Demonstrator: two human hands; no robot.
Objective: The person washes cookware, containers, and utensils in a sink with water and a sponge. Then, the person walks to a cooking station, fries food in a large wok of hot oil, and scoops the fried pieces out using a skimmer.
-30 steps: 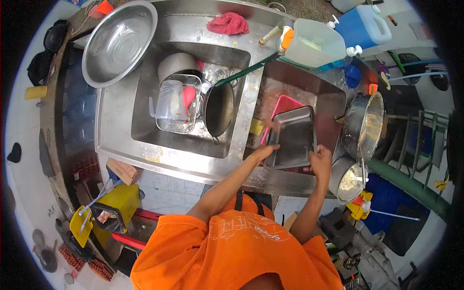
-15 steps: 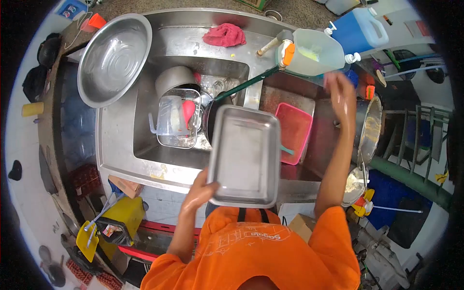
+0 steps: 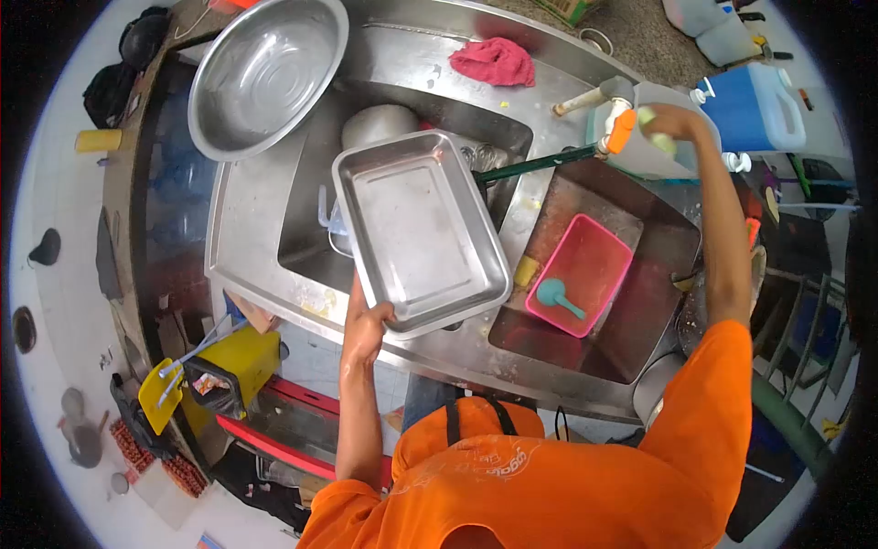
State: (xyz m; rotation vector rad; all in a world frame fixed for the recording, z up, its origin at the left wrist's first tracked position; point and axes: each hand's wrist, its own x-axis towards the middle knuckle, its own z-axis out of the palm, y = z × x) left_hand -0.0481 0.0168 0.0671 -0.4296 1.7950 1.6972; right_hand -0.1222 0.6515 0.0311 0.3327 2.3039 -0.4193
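In my left hand [image 3: 370, 331] is the corner of a rectangular stainless steel tray [image 3: 421, 236], tilted over the left sink basin. My fingers wrap its near edge, thumb on the rim. Over at the right, my right hand [image 3: 679, 121] reaches into a cut-open translucent jug [image 3: 637, 157]. Its fingers close on a yellow-green sponge [image 3: 658, 139]. Beside the jug is a tap with an orange handle [image 3: 620, 132] and a dark green hose [image 3: 540, 165]. The tray hides much of the left basin, where a metal pot [image 3: 380, 125] shows.
A large steel bowl [image 3: 268, 78] rests at the sink's upper left. A red cloth [image 3: 494, 62] lies on the back ledge. The right basin holds a pink tub [image 3: 594, 265] with a teal scoop [image 3: 551, 293]. A blue jug [image 3: 754, 108] stands beyond my right hand.
My right hand has moved down into the translucent jug and onto the sponge. The tray has turned and shifted left in my left hand. The camera view has also shifted.
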